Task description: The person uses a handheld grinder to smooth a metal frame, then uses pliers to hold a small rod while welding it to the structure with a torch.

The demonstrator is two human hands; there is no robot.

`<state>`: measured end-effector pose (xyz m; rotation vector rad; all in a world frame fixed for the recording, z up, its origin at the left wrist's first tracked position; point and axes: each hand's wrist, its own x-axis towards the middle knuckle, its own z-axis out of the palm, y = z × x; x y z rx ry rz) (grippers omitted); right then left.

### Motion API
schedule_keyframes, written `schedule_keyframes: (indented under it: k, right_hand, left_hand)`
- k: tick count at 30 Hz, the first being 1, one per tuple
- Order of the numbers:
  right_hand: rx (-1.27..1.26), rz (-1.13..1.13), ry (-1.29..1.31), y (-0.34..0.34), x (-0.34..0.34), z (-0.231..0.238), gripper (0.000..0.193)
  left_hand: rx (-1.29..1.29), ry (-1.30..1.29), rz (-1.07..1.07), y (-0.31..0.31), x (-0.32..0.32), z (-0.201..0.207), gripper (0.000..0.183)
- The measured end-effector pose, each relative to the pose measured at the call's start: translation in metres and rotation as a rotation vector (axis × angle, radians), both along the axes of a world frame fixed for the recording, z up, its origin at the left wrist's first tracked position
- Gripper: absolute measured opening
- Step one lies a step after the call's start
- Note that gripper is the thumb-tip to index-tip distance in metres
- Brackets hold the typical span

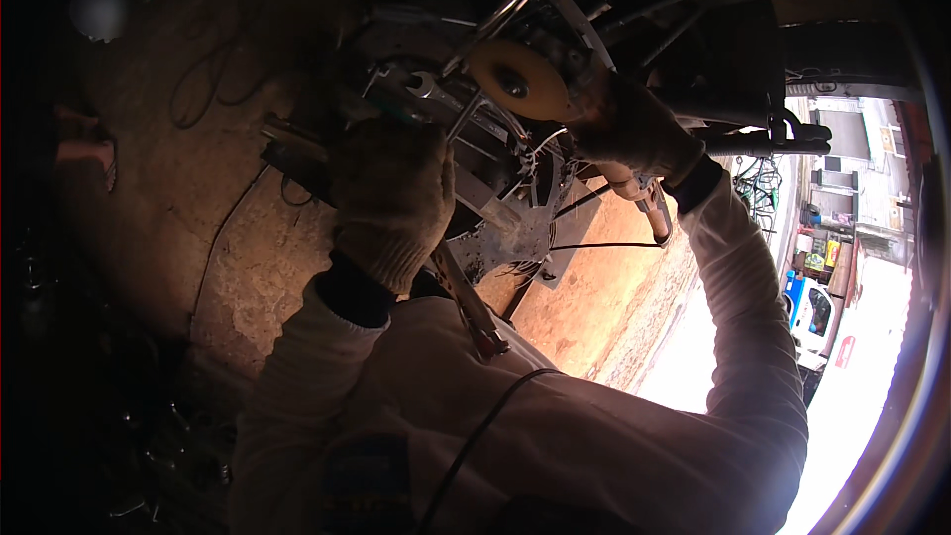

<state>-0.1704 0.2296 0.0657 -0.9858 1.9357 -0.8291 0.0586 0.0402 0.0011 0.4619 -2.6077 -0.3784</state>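
Observation:
My left hand (393, 200), in a pale knitted work glove, is closed at the near left edge of a cluttered metal stand. Its fingertips are turned away, so what they grip is hidden. My right hand (639, 134), also gloved, curls at the stand's right side, just beside a yellowish round disc (531, 80) with a dark centre. Shadow hides what its fingers hold. An open-ended wrench (428, 87) lies beyond my left hand among other metal tools. Below my right hand, a metal tube (649, 208) slants down.
A rusty bar (466, 299) juts from the stand toward my body. Past my left hand, another bar (292, 136) sticks out. A thin black cable (213, 258) trails over the brown floor (258, 297). Outside at right are tangled wires (758, 188) and a blue-and-white vehicle (809, 312).

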Motion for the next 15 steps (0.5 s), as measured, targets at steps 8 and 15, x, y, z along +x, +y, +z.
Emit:
schedule_keyframes:
  k: [8, 15]
  right_hand:
    - [0.052, 0.073, 0.043, -0.005, 0.003, 0.008, 0.07]
    - [-0.102, 0.054, 0.053, -0.001, 0.003, 0.001, 0.06]
  left_hand:
    - [0.021, 0.043, -0.025, -0.002, 0.0, 0.0, 0.013]
    - [0.054, 0.076, -0.059, -0.004, 0.0, -0.003, 0.012]
